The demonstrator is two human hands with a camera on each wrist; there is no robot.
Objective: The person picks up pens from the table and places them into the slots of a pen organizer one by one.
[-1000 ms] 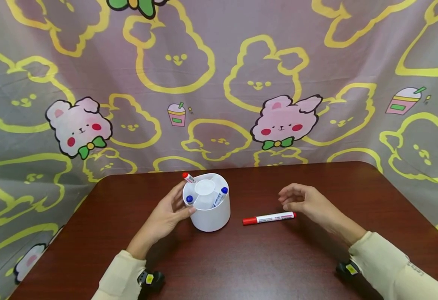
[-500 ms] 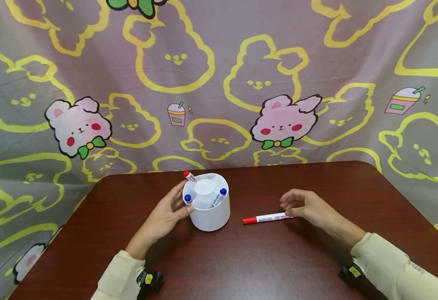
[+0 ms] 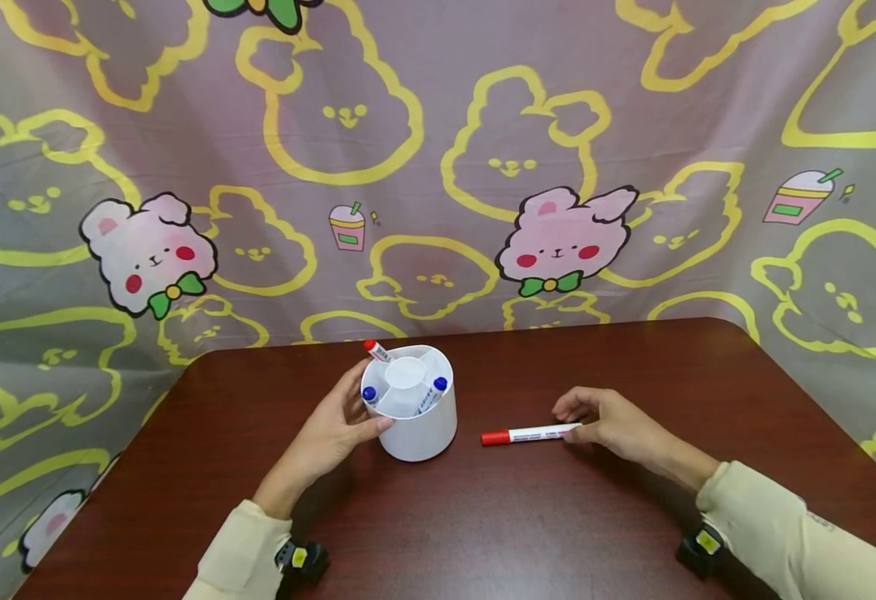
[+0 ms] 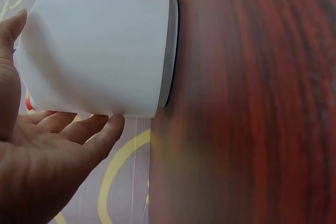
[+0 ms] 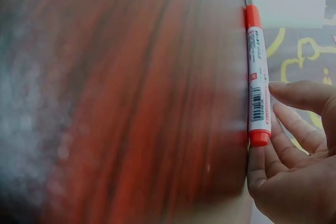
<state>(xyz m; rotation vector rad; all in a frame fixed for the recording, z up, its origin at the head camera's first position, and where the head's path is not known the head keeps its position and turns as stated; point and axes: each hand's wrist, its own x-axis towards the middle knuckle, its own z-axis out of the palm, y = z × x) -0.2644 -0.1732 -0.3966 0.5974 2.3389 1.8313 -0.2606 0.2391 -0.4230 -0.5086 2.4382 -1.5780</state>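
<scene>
A white round pen holder with divided compartments stands upright on the table. My left hand holds its left side, thumb near the front rim and fingers round the far side, as the left wrist view also shows. Inside it lean a red-ended marker and two blue-ended markers, one at the left and one at the right; their lower parts are hidden. A red-and-white marker lies on the table to the right. My right hand is at its right end, loosely curved, thumb touching or nearly touching the barrel.
The dark red-brown wooden table runs back to a patterned cloth hanging behind it. Black wrist devices sit under the left cuff and the right cuff.
My right hand has come down and slightly left onto the right end of the lying marker, covering its tip. The marker and my left hand's hold on the pen holder look the same.
</scene>
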